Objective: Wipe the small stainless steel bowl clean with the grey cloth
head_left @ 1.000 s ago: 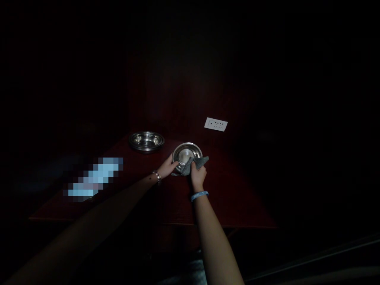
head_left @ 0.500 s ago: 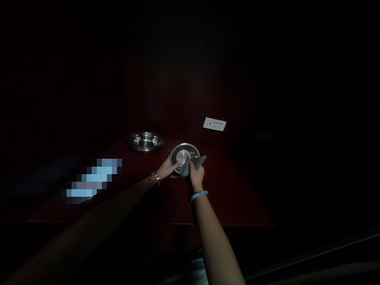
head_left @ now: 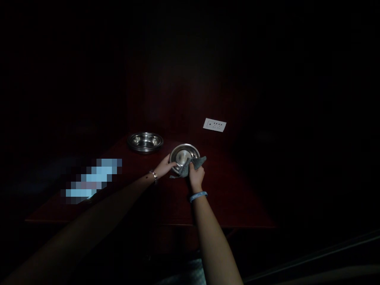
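Note:
A shiny round metal bowl (head_left: 184,150) is held tilted toward me above the dark red table (head_left: 225,206). My left hand (head_left: 164,166) grips its left rim, thumb on the inside and fingers mostly hidden beneath. At the bowl's near right rim, my right hand (head_left: 197,176) is closed on a grey cloth (head_left: 199,162), with part of the cloth draped over the rim into the bowl. Farther back on the left stands a stack of similar metal bowls (head_left: 145,141), apart from both hands.
A white socket panel (head_left: 214,124) is on the dark red wall behind the table. On the table's left lies a bright, pixelated bluish object (head_left: 96,178) whose kind I cannot make out. The surroundings are very dark.
The bowl and both hands have shifted slightly left in view, along with the whole scene. The left thumb has drawn back a little toward the rim. Both holds persist.

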### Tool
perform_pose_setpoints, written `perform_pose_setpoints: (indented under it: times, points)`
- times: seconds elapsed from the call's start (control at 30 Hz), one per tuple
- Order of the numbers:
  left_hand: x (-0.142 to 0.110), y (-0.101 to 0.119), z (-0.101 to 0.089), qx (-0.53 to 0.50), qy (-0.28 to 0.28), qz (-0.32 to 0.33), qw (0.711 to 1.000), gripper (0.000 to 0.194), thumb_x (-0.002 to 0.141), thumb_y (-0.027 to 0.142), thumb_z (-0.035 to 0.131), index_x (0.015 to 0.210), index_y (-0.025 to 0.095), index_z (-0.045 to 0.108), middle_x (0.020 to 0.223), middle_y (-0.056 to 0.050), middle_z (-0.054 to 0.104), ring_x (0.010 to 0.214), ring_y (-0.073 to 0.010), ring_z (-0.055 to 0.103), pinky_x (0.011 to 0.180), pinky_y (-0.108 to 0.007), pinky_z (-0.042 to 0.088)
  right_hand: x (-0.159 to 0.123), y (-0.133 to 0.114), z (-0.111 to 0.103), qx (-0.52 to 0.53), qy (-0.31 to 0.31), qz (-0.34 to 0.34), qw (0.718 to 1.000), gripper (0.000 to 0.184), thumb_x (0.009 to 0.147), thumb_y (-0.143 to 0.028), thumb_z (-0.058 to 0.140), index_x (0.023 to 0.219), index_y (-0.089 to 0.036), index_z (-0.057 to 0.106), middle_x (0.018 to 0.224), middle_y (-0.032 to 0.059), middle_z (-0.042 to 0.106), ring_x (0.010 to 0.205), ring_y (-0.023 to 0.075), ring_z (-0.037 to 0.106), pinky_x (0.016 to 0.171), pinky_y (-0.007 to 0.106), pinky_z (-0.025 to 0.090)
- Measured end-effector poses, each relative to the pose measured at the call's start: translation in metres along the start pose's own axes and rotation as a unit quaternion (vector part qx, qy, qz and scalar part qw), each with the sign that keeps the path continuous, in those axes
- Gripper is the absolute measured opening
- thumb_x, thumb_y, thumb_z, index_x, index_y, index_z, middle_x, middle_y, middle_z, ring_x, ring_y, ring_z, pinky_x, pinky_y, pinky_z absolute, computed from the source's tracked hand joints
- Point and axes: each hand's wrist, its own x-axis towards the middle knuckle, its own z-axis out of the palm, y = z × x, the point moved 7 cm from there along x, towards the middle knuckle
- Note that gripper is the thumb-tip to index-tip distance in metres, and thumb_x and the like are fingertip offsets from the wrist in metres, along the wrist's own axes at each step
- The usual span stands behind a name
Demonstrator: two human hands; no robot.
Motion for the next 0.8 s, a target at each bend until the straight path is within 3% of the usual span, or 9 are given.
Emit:
perform_pose_setpoints:
  times: [0.17,0.27,0.4,0.53,0.8]
  points:
    - [0.0,-0.006,-0.001,0.006,0.017,-0.031,0.999,0.047,0.07,0.019,0.057,0.117,0.012,0.057,0.119,-0.009,0.066,0.115,-0.0256,0.058,0.108,-0.043,0.037,-0.001,0.0,-0.001,-0.004,0.005,0.005,1.0,0.023,0.079,-0.033,0.06,0.083,-0.013,0.072,0.086,0.0135,0.076,0.083,0.0258,0.072,0.071,0.028,0.052]
    - [-0.002,-0.008,0.005,0.022,0.0,-0.036,0.999,0.047,0.074,0.026,0.058,0.119,0.011,0.055,0.125,-0.012,0.063,0.12,-0.0271,0.055,0.11,-0.044,0.034,-0.001,-0.001,-0.002,0.001,0.008,0.006,1.0,0.025,0.079,-0.033,0.059,0.084,-0.013,0.072,0.088,0.0143,0.076,0.084,0.0261,0.072,0.071,0.028,0.052]
    - [-0.007,-0.001,0.009,0.048,-0.021,0.009,0.999,0.07,0.071,0.031,0.067,0.132,0.011,0.04,0.135,-0.016,0.054,0.128,-0.0277,0.048,0.114,-0.042,0.029,0.0,0.001,-0.003,0.006,0.018,0.01,1.0,0.027,0.08,-0.034,0.059,0.085,-0.012,0.073,0.088,0.0148,0.076,0.084,0.0261,0.072,0.071,0.028,0.051]
    - [-0.008,-0.001,0.01,0.072,-0.035,0.02,0.997,0.078,0.072,0.03,0.066,0.138,0.009,0.028,0.135,-0.017,0.052,0.133,-0.0277,0.042,0.115,-0.043,0.026,0.001,0.002,-0.005,0.003,0.026,0.015,1.0,0.027,0.079,-0.035,0.059,0.085,-0.012,0.073,0.088,0.0148,0.076,0.083,0.0257,0.072,0.07,0.028,0.051]
    - [-0.003,-0.002,0.006,0.058,-0.027,0.012,0.998,0.073,0.073,0.019,0.057,0.14,0.011,0.029,0.137,-0.014,0.051,0.134,-0.026,0.04,0.116,-0.041,0.023,-0.001,-0.002,-0.004,0.002,0.011,0.005,1.0,0.026,0.08,-0.031,0.059,0.087,-0.012,0.073,0.09,0.0147,0.075,0.084,0.0248,0.072,0.072,0.027,0.052]
